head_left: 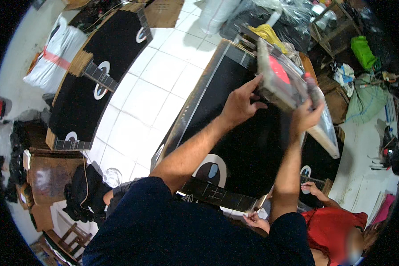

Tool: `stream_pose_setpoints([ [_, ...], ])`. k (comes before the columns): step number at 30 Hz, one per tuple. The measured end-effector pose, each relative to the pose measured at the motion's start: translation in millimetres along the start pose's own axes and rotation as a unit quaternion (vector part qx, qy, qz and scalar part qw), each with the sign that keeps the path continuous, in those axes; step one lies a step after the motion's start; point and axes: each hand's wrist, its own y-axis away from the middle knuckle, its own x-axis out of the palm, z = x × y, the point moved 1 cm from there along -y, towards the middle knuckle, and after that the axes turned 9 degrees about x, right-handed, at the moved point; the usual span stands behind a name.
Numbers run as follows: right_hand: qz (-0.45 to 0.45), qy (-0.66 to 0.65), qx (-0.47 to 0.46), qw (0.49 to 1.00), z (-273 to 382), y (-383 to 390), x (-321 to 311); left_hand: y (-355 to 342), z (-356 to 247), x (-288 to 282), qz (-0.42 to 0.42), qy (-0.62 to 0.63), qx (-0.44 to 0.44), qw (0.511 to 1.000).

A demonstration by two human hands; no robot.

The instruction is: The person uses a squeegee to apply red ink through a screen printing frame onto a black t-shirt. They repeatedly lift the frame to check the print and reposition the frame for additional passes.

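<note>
My left hand (241, 105) is raised over the large black printed sheet (248, 137), its thumb and fingers apart. Its fingertips are at the left edge of a tilted, blurred whitish frame (270, 84) with a bright pink patch. My right hand (307, 116) is closed at the near right corner of that frame. Right by its fingers is a bottle (314, 92) with a reddish cap; whether the hand also touches the bottle, I cannot tell. Below my hands, a white and blue cartoon eye (212, 170) and a grey-lined strip (217, 193) are printed on the sheet.
Another pale-edged frame (326, 137) leans at the right. Black eye-printed sheets lie in a stack (86, 88) at the left. A co-worker in a red top (332, 226) is at the lower right, hands near the sheets. Bags, a green sack (369, 99) and cardboard (60, 177) crowd the sides.
</note>
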Motion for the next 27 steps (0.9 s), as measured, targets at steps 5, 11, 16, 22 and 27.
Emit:
stream_pose_setpoints([
  [5,-0.008,0.145,0.011,0.989,30,-110,16,86,104,-142,-0.054,-0.06,-0.239,0.968],
  [11,0.006,0.232,-0.004,0.973,21,-194,37,420,161,-240,0.295,-0.197,-0.573,0.738],
  [16,0.028,0.239,-0.021,0.97,1,-240,47,561,108,-199,0.115,-0.231,-0.478,0.84],
  [22,-0.015,0.307,0.012,0.951,-8,-262,50,563,104,-208,0.098,-0.108,-0.607,0.781],
  [27,0.003,0.31,-0.006,0.951,-8,-270,47,546,95,-216,0.09,-0.136,-0.586,0.794],
])
